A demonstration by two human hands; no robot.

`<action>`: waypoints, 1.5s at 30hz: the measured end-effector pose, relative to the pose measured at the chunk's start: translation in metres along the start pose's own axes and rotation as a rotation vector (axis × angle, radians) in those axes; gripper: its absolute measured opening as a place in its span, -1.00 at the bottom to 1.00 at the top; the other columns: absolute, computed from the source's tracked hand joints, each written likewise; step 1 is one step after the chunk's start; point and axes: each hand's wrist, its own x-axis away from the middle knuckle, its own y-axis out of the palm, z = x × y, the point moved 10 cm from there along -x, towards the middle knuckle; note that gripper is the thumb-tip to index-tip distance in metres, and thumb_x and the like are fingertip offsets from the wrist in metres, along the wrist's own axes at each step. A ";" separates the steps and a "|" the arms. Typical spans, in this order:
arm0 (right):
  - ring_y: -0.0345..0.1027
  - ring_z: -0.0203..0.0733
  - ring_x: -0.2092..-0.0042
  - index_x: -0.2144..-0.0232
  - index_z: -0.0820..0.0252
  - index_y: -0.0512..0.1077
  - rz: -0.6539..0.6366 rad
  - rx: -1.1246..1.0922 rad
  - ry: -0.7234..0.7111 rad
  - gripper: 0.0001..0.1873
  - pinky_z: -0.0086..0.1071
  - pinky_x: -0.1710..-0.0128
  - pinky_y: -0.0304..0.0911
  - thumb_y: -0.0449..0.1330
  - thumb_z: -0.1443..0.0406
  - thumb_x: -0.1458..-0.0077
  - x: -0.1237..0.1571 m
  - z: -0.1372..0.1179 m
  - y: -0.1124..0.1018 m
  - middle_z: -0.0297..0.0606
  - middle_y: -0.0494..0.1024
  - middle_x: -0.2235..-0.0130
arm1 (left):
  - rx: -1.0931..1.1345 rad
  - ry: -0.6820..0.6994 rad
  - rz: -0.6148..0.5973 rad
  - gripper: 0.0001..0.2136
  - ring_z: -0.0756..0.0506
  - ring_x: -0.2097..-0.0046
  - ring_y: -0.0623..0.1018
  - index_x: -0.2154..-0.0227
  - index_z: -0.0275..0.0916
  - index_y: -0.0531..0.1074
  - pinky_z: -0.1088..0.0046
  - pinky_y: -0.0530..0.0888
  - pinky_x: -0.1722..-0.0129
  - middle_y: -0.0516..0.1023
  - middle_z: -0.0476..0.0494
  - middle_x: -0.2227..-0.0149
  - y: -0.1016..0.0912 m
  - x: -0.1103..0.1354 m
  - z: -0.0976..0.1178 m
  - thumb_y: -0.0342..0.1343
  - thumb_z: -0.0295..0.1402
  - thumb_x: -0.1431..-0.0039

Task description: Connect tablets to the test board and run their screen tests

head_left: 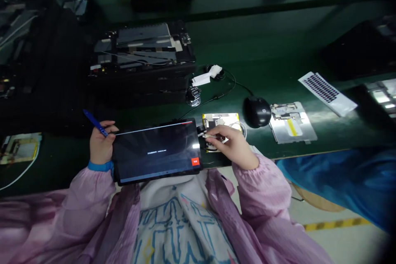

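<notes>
Dim overall; black bin (139, 84) sinks into shadow. Glare on metal plate (305, 126), sheen on green bench (318, 111) beside it. Tablet screen (154, 167) text soft. Right edge blurred, bottom-right corner dark.

Your dark green workbench (278, 66) bears a black bin (139, 88) of device parts, with a corded black mouse (257, 111) to its right. Farther right you have a silver metal panel (301, 130) and a white label sheet (328, 93). Near your edge lies a yellow-edged panel (221, 118); a similar board (20, 148) sits far left.
</notes>
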 end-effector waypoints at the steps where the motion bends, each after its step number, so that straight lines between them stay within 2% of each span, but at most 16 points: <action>1: 0.42 -0.25 0.39 0.35 0.17 0.47 0.005 -0.013 -0.002 -0.84 -0.40 0.46 0.32 0.21 0.20 -0.16 0.004 0.002 0.002 -0.25 0.57 0.36 | 0.003 0.010 0.002 -0.48 0.02 0.55 0.41 0.29 -0.18 0.42 0.56 0.36 0.60 0.46 0.03 0.55 0.001 0.000 0.002 0.40 0.00 0.28; 6: 0.43 -0.24 0.33 0.33 0.20 0.47 0.036 -0.022 -0.117 -0.91 -0.35 0.32 0.36 0.22 0.28 -0.17 0.007 -0.003 0.009 -0.23 0.56 0.37 | -0.011 0.037 0.005 -0.49 0.03 0.52 0.40 0.28 -0.17 0.42 0.58 0.36 0.57 0.47 0.03 0.54 0.005 -0.002 0.008 0.41 -0.03 0.27; 10: 0.42 -0.24 0.34 0.34 0.19 0.45 0.088 -0.012 -0.128 -0.91 -0.37 0.36 0.35 0.21 0.28 -0.17 0.007 -0.002 0.006 -0.24 0.54 0.39 | -0.043 0.041 0.018 -0.49 0.00 0.54 0.38 0.30 -0.13 0.41 0.53 0.34 0.60 0.44 0.04 0.55 0.006 -0.002 0.009 0.41 0.00 0.30; 16: 0.40 -0.25 0.36 0.33 0.20 0.44 0.094 -0.032 -0.172 -0.93 -0.36 0.36 0.33 0.20 0.31 -0.18 0.011 -0.001 0.005 -0.25 0.53 0.40 | -0.098 0.039 0.044 -0.52 -0.02 0.53 0.38 0.29 -0.08 0.42 0.48 0.34 0.59 0.44 0.04 0.55 0.004 -0.002 0.010 0.38 0.01 0.27; 25: 0.39 -0.25 0.37 0.32 0.19 0.44 0.047 -0.018 -0.206 -0.92 -0.36 0.37 0.32 0.18 0.29 -0.20 0.014 -0.001 0.008 -0.25 0.53 0.41 | -0.186 0.003 0.077 -0.60 -0.22 0.51 0.42 0.32 0.06 0.38 0.24 0.32 0.65 0.39 -0.09 0.56 0.007 -0.001 0.013 0.28 0.01 0.28; 27: 0.38 -0.26 0.38 0.32 0.20 0.44 0.051 -0.013 -0.214 -0.93 -0.38 0.39 0.32 0.18 0.30 -0.19 0.015 -0.002 0.008 -0.26 0.52 0.42 | -0.198 -0.003 0.070 -0.58 -0.26 0.47 0.46 0.31 0.06 0.36 0.25 0.31 0.65 0.40 -0.10 0.56 0.008 -0.001 0.013 0.27 0.02 0.28; 32: 0.37 -0.27 0.40 0.33 0.20 0.44 0.069 -0.001 -0.212 -0.90 -0.40 0.41 0.31 0.16 0.29 -0.21 0.015 -0.002 0.008 -0.27 0.49 0.44 | -0.178 -0.008 0.085 -0.54 -0.16 0.51 0.45 0.31 0.01 0.36 0.34 0.30 0.64 0.40 -0.03 0.55 0.004 0.000 0.010 0.30 0.04 0.31; 35: 0.37 -0.26 0.39 0.31 0.20 0.46 0.040 0.007 -0.227 -0.88 -0.38 0.40 0.31 0.15 0.28 -0.22 0.015 -0.002 0.010 -0.26 0.50 0.43 | -0.159 -0.033 0.091 -0.54 -0.18 0.49 0.45 0.31 0.02 0.38 0.30 0.33 0.63 0.41 -0.06 0.53 0.002 0.000 0.006 0.31 0.05 0.31; 40: 0.40 -0.22 0.31 0.29 0.16 0.50 -0.024 0.033 -0.271 -0.86 -0.32 0.31 0.34 0.14 0.29 -0.23 0.008 -0.007 0.013 -0.22 0.58 0.34 | -0.186 0.000 0.069 -0.52 -0.16 0.49 0.45 0.33 0.00 0.39 0.32 0.33 0.63 0.42 -0.04 0.53 0.002 -0.001 0.008 0.32 0.10 0.32; 45: 0.37 -0.23 0.38 0.33 0.18 0.51 -0.036 0.068 -0.330 -0.84 -0.34 0.37 0.31 0.14 0.29 -0.22 0.004 -0.012 0.016 -0.24 0.55 0.41 | -0.164 0.039 0.055 -0.48 -0.07 0.52 0.40 0.28 -0.05 0.39 0.41 0.31 0.61 0.44 0.00 0.51 0.002 -0.002 0.009 0.33 0.11 0.28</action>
